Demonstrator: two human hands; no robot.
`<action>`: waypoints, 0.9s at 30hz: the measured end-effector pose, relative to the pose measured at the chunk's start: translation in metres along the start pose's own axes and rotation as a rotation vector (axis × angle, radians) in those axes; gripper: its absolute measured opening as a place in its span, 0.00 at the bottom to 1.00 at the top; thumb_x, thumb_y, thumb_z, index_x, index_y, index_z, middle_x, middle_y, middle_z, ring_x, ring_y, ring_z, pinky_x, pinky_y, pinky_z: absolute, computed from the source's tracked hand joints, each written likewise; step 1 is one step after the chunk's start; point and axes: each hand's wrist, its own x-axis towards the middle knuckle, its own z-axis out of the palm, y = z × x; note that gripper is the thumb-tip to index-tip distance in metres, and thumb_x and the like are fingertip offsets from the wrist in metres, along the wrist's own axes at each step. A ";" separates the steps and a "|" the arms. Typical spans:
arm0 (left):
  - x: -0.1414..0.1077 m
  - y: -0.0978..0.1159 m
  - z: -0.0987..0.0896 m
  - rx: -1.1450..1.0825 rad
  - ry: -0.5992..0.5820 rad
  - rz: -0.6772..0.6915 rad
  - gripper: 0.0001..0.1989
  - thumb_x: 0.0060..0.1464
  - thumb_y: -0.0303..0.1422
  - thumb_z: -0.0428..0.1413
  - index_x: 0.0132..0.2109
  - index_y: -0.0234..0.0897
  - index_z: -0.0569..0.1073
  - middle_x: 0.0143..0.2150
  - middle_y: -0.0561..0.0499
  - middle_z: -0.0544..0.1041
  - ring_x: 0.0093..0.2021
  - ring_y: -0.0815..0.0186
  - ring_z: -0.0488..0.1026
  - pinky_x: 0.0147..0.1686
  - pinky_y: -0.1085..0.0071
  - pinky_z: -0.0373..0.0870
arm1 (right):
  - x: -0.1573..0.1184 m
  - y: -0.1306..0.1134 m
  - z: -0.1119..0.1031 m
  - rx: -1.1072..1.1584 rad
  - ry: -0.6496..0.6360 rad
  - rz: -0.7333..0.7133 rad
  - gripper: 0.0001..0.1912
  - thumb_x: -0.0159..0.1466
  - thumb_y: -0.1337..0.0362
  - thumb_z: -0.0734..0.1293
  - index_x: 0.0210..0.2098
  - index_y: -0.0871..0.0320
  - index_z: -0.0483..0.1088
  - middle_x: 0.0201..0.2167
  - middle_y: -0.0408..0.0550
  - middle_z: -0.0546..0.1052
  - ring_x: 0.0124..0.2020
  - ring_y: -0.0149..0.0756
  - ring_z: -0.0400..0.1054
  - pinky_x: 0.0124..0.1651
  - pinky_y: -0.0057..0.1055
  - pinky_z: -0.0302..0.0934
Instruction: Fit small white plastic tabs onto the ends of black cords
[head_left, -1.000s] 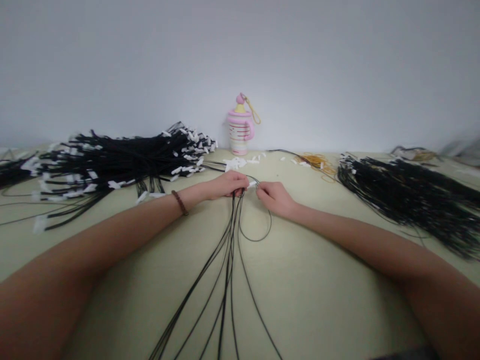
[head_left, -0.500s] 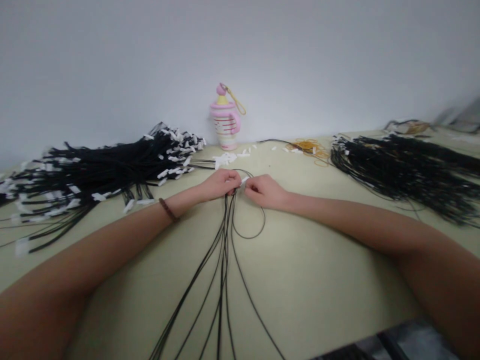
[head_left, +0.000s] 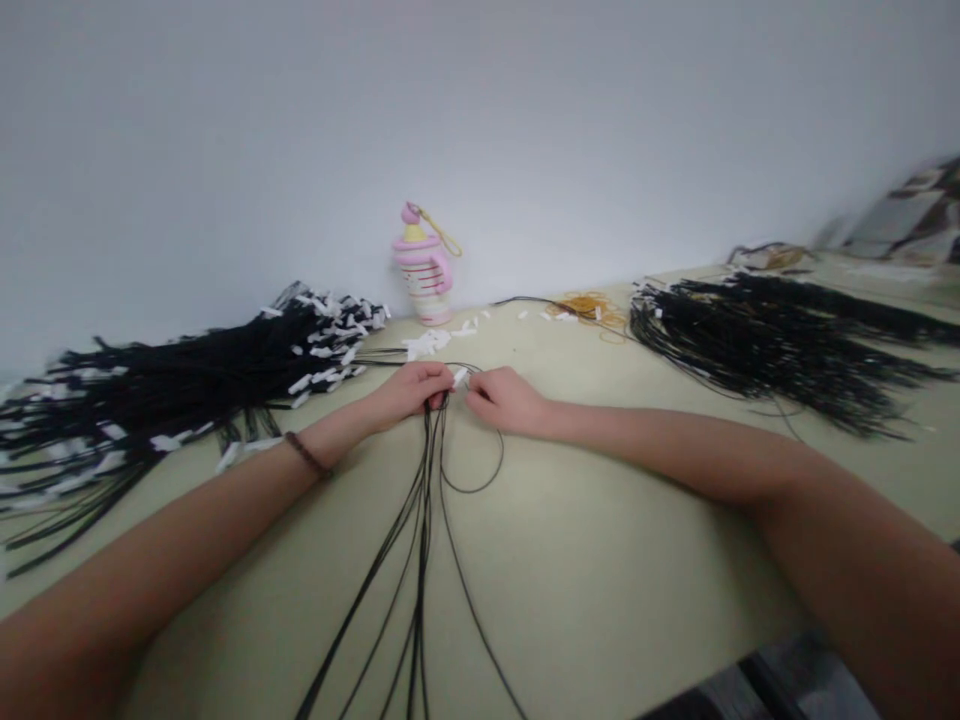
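Far left on the pale green tabletop [head_left: 90, 590], a large heap of black cords [head_left: 210, 385] with small white tags at the ends, fanned out toward the white wall [head_left: 480, 120]. Around the left wrist, a brown bracelet [head_left: 306, 455]. Next, the left hand [head_left: 409, 392], with fingers curled closed around a bundle of thin black cords [head_left: 424, 520], all hanging down from the hand and spreading across the tabletop toward the near edge. Far behind the hands, against the wall, an upright pink and cream bottle [head_left: 424, 268] with a yellow strap, and in front of it a small scatter of white tags [head_left: 426, 344]. Between the two hands, a small white tag [head_left: 460, 376], just beside the left fingertips. Below it, a loop of the same black cord [head_left: 472, 480]. Then the right hand [head_left: 506, 400], with fingers drawn narrow at the cords, perhaps pinching one, though too small to be sure. Farther right, a tangle of yellow rubber bands [head_left: 589, 310], then a second heap of black cords [head_left: 772, 350].
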 end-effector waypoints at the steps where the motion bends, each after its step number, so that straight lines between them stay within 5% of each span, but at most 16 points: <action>1: -0.001 0.001 -0.001 -0.034 0.003 -0.017 0.11 0.50 0.38 0.49 0.28 0.33 0.64 0.17 0.57 0.61 0.15 0.78 0.52 0.14 0.80 0.43 | 0.000 0.001 0.001 -0.004 0.001 -0.001 0.12 0.58 0.66 0.56 0.22 0.62 0.66 0.19 0.44 0.68 0.20 0.26 0.56 0.25 0.23 0.45; 27: -0.006 -0.005 -0.019 -0.337 -0.133 0.026 0.05 0.48 0.29 0.50 0.27 0.32 0.66 0.19 0.54 0.61 0.18 0.76 0.54 0.16 0.76 0.44 | 0.001 -0.002 0.002 0.022 0.038 0.003 0.12 0.60 0.69 0.54 0.22 0.62 0.63 0.18 0.42 0.65 0.22 0.27 0.58 0.27 0.22 0.46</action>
